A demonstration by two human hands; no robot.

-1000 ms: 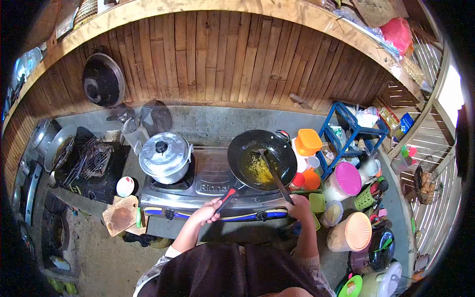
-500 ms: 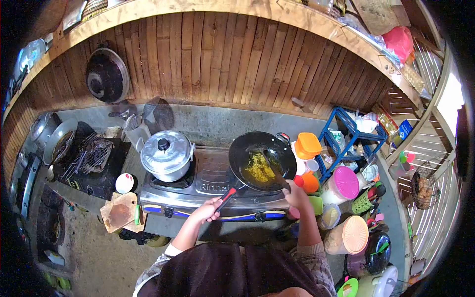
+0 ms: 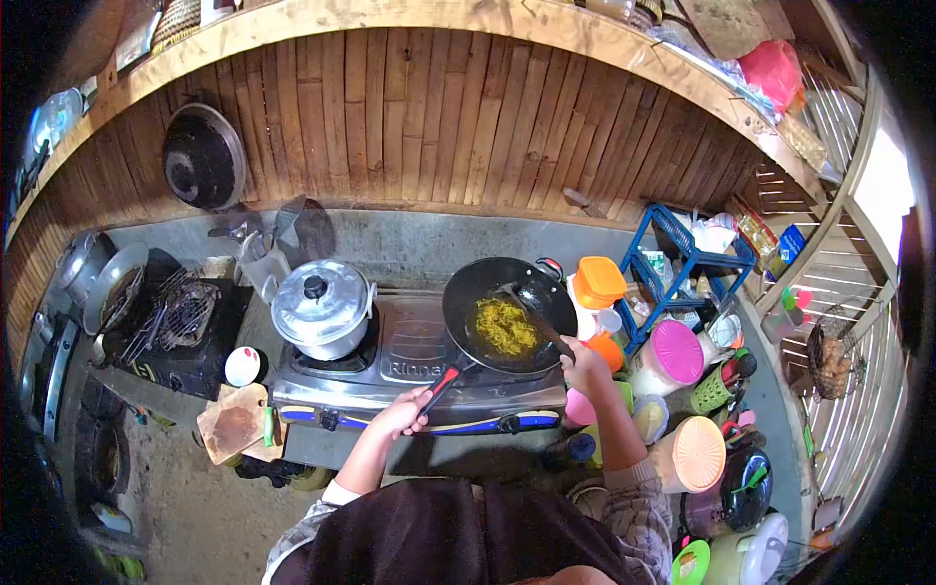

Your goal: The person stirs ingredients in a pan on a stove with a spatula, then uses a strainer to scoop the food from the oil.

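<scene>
A dark wok [image 3: 478, 281] sits on the right side of the gas stove. Shredded yellow food [image 3: 506, 329] lies in its middle. My left hand [image 3: 400, 413] is closed round the wok's red and black handle [image 3: 446, 383] at the front. In my right hand [image 3: 588, 371] is the handle of a spatula [image 3: 552, 335], which reaches over the wok's right rim. Its blade is inside, near the far side of the food.
A lidded aluminium pot [image 3: 322, 312] stands on the left burner of the stove [image 3: 409, 336]. Right of the wok are an orange container [image 3: 599, 283], a pink-lidded tub [image 3: 675, 353] and a blue rack [image 3: 673, 255]. A cutting board [image 3: 231, 429] lies at the left.
The spatula blade has moved toward the far side of the wok, and my right hand has shifted slightly right. The yellow food is gathered closer together. My left hand keeps its grip.
</scene>
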